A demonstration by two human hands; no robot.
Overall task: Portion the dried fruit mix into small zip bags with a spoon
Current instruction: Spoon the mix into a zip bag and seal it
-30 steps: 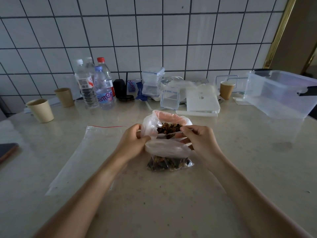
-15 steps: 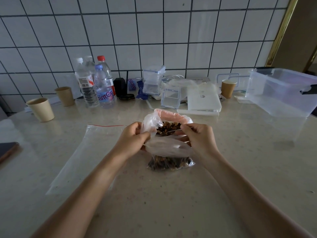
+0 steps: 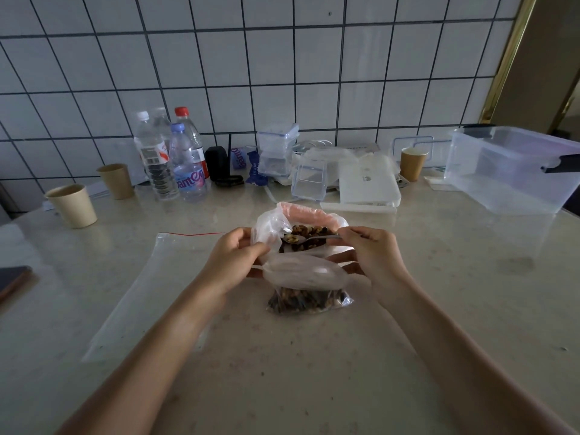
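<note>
A home kitchen: white tiled wall [image 3: 282, 73], marbled counter [image 3: 314, 356], water bottles [image 3: 175, 161], paper cups [image 3: 73, 205].

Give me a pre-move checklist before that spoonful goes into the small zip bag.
1. Spoon loaded with mix: ok.
2. Right hand pinching the spoon handle: ok.
3. Left hand holding the small zip bag at its mouth: ok.
4. Small bag mouth open wide enough: cannot tell.
5. Small bag has room left: ok, mix fills only the bottom.
6. Source bag standing open: ok.
</note>
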